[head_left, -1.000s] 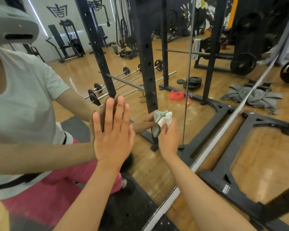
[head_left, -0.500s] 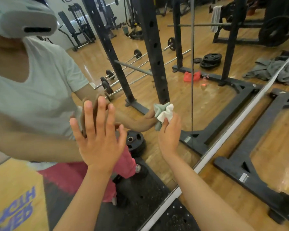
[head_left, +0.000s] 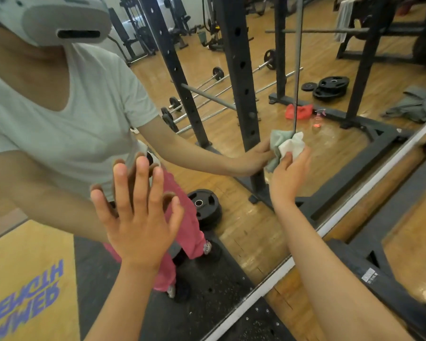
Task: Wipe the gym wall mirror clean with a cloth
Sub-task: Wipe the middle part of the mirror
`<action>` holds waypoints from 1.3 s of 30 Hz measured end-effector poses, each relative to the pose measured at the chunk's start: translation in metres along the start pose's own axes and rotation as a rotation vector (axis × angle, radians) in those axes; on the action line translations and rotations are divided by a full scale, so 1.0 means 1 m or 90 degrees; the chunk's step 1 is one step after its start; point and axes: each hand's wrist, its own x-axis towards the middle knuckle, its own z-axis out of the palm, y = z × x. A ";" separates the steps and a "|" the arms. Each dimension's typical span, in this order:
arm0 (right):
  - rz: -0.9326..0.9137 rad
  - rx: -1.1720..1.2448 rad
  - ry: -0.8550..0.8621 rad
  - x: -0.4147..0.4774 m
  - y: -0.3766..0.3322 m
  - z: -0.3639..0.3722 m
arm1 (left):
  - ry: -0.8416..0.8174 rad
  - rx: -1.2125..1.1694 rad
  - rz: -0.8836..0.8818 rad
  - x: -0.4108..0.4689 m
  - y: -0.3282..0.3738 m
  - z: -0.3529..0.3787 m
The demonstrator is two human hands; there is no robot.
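A person faces a gym wall mirror [head_left: 244, 230], both arms reaching forward; the left hand [head_left: 138, 217] lies flat on the glass, its fingers [head_left: 142, 175] straight and spread, meeting their own reflection; the right hand [head_left: 287, 175], further right and a little higher, pinches a crumpled pale cloth [head_left: 292, 146] between thumb and curled fingers and holds it against the glass, right at the dark vertical seam [head_left: 297, 70] between two mirror panels; reflected in the glass are the person, a black rack [head_left: 241, 94] and weight plates [head_left: 330, 87]; a white strip [head_left: 280, 267] edges the mirror's foot. Wiping appears to be under way; to do it well the cloth would be better spread flatter under the fingers, pressed evenly, and drawn in overlapping passes across the seam; the bracing palm is likely to leave prints, so that patch deserves a wipe too.
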 end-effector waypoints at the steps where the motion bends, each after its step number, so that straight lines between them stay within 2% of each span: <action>1: 0.004 0.001 -0.009 -0.006 -0.001 0.000 | -0.002 0.005 0.001 0.000 0.000 0.000; 5: -0.022 0.017 -0.067 -0.055 -0.002 -0.003 | 0.002 0.004 0.003 -0.003 0.000 0.001; 9: -0.098 0.065 -0.201 -0.116 -0.007 -0.011 | -0.004 0.013 0.008 -0.003 0.000 0.001; 14: -0.154 0.033 -0.287 -0.101 0.009 -0.019 | -0.002 0.006 0.014 -0.004 -0.001 0.003; 16: -0.189 0.011 -0.288 -0.082 0.016 -0.022 | -0.002 0.009 0.014 -0.004 -0.001 0.004; 20: -0.187 -0.031 -0.216 -0.029 0.029 -0.025 | -0.002 0.007 0.010 -0.004 -0.001 0.003; 25: -0.118 -0.038 -0.175 0.010 0.033 -0.028 | -0.008 0.015 0.008 -0.003 0.000 0.003; 31: -0.014 0.043 -0.147 -0.018 0.018 -0.023 | -0.003 0.017 0.011 -0.004 -0.001 0.003; 34: -0.037 0.074 -0.196 -0.063 0.003 -0.023 | -0.001 0.017 0.012 -0.004 -0.002 0.004; 39: -0.151 0.085 -0.318 -0.121 -0.001 -0.024 | -0.002 0.025 0.015 -0.002 -0.002 0.005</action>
